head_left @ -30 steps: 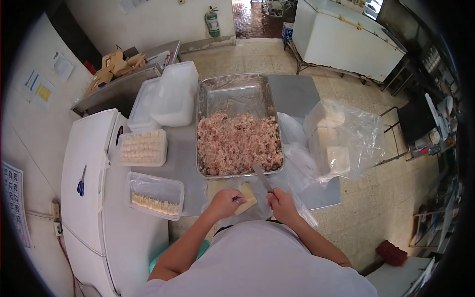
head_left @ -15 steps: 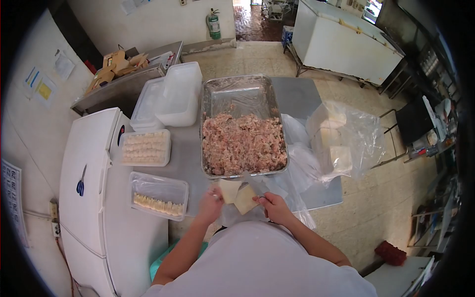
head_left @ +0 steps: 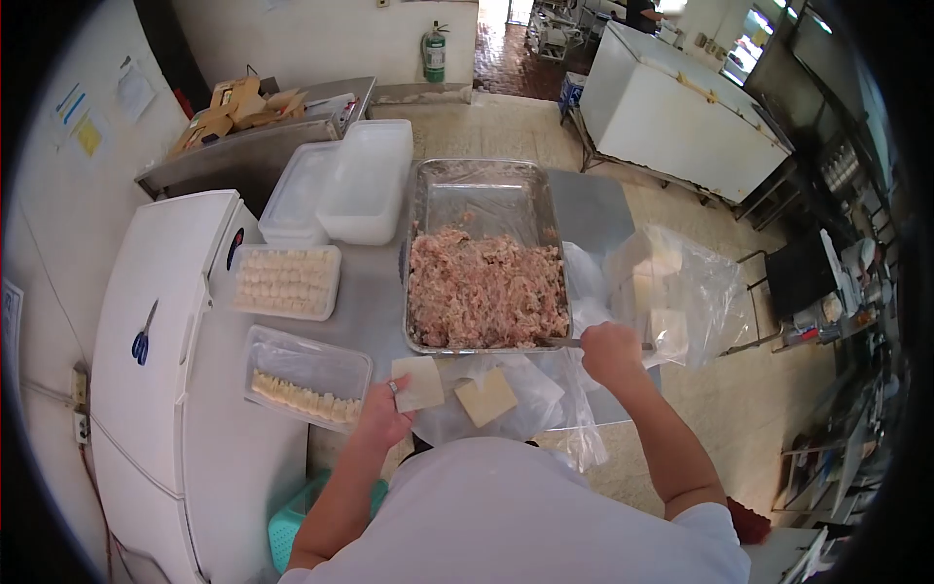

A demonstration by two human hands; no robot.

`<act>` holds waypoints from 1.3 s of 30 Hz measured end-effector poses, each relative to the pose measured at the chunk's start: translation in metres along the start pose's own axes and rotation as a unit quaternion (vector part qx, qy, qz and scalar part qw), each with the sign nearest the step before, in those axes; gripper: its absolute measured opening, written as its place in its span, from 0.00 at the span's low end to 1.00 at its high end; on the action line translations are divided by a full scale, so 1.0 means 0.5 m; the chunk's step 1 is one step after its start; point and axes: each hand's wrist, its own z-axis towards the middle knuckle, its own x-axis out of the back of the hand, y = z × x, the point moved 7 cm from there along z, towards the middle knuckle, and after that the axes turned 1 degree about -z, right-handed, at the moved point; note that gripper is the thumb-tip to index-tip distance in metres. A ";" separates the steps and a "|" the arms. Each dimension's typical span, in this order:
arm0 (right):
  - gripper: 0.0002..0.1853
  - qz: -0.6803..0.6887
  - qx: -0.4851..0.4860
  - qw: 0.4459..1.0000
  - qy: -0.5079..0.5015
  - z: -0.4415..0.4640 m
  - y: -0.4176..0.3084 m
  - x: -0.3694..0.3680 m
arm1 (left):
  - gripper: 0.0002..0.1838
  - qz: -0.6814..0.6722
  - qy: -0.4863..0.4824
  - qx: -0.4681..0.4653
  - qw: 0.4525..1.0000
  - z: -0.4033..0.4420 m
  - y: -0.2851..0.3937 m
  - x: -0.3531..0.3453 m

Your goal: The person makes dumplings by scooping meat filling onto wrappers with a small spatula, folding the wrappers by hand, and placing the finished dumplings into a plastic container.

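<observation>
In my left hand [head_left: 386, 414] is a square dough wrapper [head_left: 418, 383], pinched at its edge. My right hand [head_left: 613, 350] is closed around the handle of a flat-bladed knife [head_left: 562, 342], whose tip is in the near right corner of the ground meat filling [head_left: 486, 292]. That filling covers the near part of a deep metal tray [head_left: 420, 195]. A stack of square dough wrappers [head_left: 486, 397] lies on plastic between my hands and my body.
Left of the tray are a plastic container with rows of filled dumplings [head_left: 287, 280] and another with one row [head_left: 306, 394]. Lidded tubs [head_left: 365, 185] stand behind them. Bagged wrapper stacks [head_left: 666, 292] sit at right. A person [head_left: 642, 15] is in the far background.
My right hand has moved right and forward, bringing the knife from the wrappers to the filling. My left hand has shifted left with one wrapper, apart from the stack.
</observation>
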 end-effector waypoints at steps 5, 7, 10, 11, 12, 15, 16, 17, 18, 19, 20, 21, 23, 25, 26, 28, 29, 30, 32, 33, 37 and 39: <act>0.08 0.013 0.039 0.999 -0.021 0.022 -0.075 0.017 | 0.19 -0.011 -0.062 0.057 0.996 -0.001 -0.056 0.005; 0.08 0.024 0.049 0.998 -0.017 0.034 -0.087 0.010 | 0.20 -0.017 -0.069 0.060 0.996 -0.002 -0.063 0.000; 0.08 0.022 0.069 0.997 0.005 0.051 -0.098 -0.008 | 0.22 -0.036 -0.069 0.066 0.995 -0.013 -0.061 -0.014; 0.08 0.009 0.070 0.998 0.007 0.056 -0.104 -0.014 | 0.23 -0.053 -0.069 0.072 0.994 -0.017 -0.057 -0.022; 0.08 -0.004 0.070 0.997 0.008 0.059 -0.110 -0.018 | 0.24 -0.069 -0.069 0.079 0.992 -0.018 -0.055 -0.028; 0.08 -0.013 0.116 0.993 -0.012 0.060 -0.137 -0.031 | 0.31 -0.064 -0.080 0.074 0.992 -0.016 -0.047 -0.039; 0.09 -0.010 0.121 0.992 -0.020 0.062 -0.137 -0.031 | 0.30 -0.065 -0.083 0.073 0.992 -0.013 -0.046 -0.040; 0.09 -0.007 0.126 0.992 -0.028 0.065 -0.137 -0.030 | 0.30 -0.065 -0.085 0.071 0.992 -0.010 -0.045 -0.040; 0.09 -0.003 0.132 0.991 -0.035 0.069 -0.136 -0.030 | 0.30 -0.066 -0.087 0.069 0.992 -0.008 -0.042 -0.043; 0.09 0.004 0.136 0.990 -0.043 0.075 -0.134 -0.032 | 0.30 -0.064 -0.070 0.067 0.993 -0.006 -0.041 -0.041; 0.09 0.011 0.139 0.989 -0.050 0.080 -0.128 -0.037 | 0.29 -0.061 -0.053 0.065 0.995 -0.006 -0.039 -0.041; 0.10 0.018 0.142 0.988 -0.056 0.086 -0.123 -0.041 | 0.29 -0.058 -0.037 0.062 0.996 -0.004 -0.035 -0.043; 0.11 0.077 0.146 0.986 -0.038 0.092 -0.114 -0.040 | 0.29 -0.058 -0.040 0.055 0.996 0.000 -0.026 -0.054; 0.12 0.148 0.162 0.975 -0.036 0.099 -0.106 -0.055 | 0.28 -0.063 -0.056 0.049 0.995 0.006 -0.017 -0.065; 0.12 0.189 0.176 0.965 -0.044 0.107 -0.101 -0.076 | 0.27 -0.067 -0.071 0.046 0.994 0.012 -0.013 -0.070; 0.12 0.284 0.173 0.941 -0.069 0.102 -0.102 -0.084 | 0.28 -0.080 -0.081 0.043 0.993 0.030 -0.007 -0.077; 0.12 0.338 0.155 0.924 -0.087 0.094 -0.099 -0.093 | 0.29 -0.089 -0.075 0.044 0.992 0.043 -0.011 -0.080; 0.12 0.391 0.137 0.904 -0.105 0.083 -0.100 -0.095 | 0.30 -0.099 -0.068 0.045 0.992 0.051 -0.013 -0.087; 0.16 0.516 0.083 0.846 -0.106 0.044 -0.117 -0.073 | 0.30 -0.073 -0.077 0.057 0.993 0.065 -0.015 -0.128; 0.18 0.575 0.056 0.810 -0.105 0.027 -0.131 -0.068 | 0.30 -0.060 -0.081 0.063 0.993 0.071 -0.019 -0.146; 0.22 0.624 0.072 0.778 0.004 -0.022 -0.195 -0.074 | 0.30 -0.220 -0.259 0.122 0.932 0.093 -0.041 -0.243; 0.24 0.498 0.125 0.843 0.161 -0.041 -0.214 -0.066 | 0.30 -0.155 -0.108 0.079 0.979 0.096 -0.038 -0.273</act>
